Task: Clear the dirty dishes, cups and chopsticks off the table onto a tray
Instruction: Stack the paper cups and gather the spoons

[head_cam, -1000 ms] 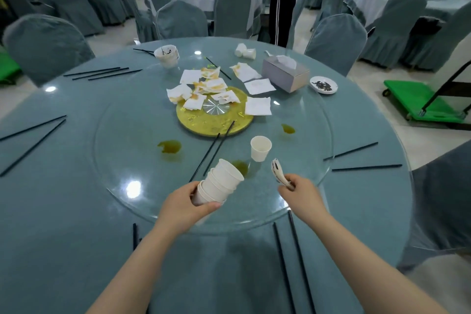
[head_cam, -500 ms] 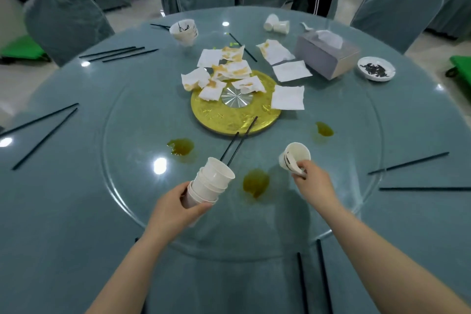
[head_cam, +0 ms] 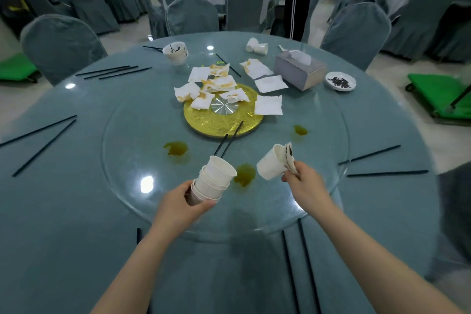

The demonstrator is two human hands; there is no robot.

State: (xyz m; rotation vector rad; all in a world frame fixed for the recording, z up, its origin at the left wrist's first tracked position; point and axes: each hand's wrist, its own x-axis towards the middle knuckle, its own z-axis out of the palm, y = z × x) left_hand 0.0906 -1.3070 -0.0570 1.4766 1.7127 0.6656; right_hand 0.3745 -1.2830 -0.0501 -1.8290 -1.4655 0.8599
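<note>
Glass turntable (head_cam: 132, 186) underneath: I'm lining the cup (head_cam: 270, 165) up with the stack (head_cam: 212, 181).
Right hand (head_cam: 304, 181) is gripping the cup, mouth tilting left toward the stack my left hand (head_cam: 178, 208) is clutching.

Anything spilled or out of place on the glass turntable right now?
Yes. Three yellow-brown puddles sit on the glass turntable, the nearest between the hands. Stained napkins litter the gold centre disc, and two cups lie tipped at the far edge.
</note>
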